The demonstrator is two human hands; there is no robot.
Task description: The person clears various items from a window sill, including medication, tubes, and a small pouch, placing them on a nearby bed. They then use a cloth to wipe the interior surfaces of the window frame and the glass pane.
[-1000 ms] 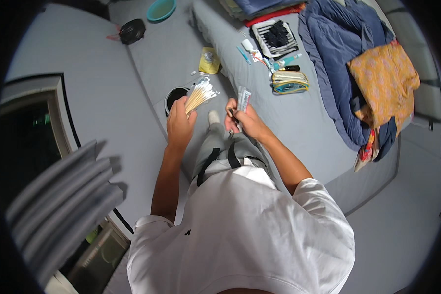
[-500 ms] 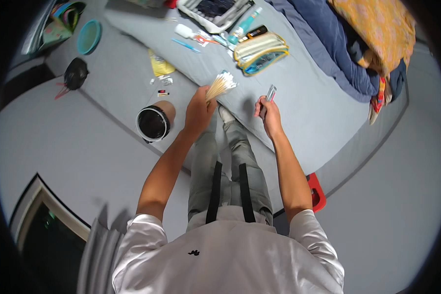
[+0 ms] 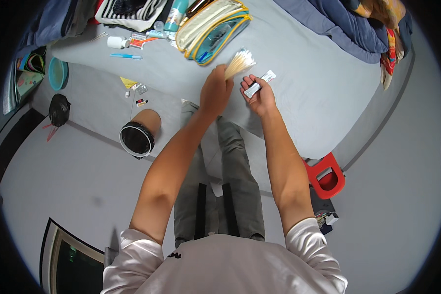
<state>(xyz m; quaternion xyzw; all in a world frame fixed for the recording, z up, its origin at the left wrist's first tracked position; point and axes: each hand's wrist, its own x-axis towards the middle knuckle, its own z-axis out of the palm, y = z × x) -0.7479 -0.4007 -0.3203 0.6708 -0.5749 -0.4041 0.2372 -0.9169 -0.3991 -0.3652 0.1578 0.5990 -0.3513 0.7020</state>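
My left hand [image 3: 214, 93] is closed around a bundle of cotton swabs [image 3: 239, 64], their white tips fanned out toward the upper right. Close beside it, my right hand [image 3: 262, 100] is turned palm up. A small white and silver packet [image 3: 259, 84] lies across its fingers, with the thumb over it. Both hands are above the grey bed sheet [image 3: 308, 105]. Just beyond the swabs lies a zipped pouch [image 3: 193, 35] with yellow trim and a see-through blue side.
A bin [image 3: 149, 119] lined with a black bag stands left of my legs. On the bed's far left are a blue pen [image 3: 126, 57], a white bottle [image 3: 116, 42] and a teal bottle [image 3: 175, 17]. Dark bedding [image 3: 338, 27] lies at far right; a red stool [image 3: 330, 169] stands below.
My right hand has turned palm up, so the packet lies across its fingers. My left hand has come closer to it with the swabs. The whole view has shifted.
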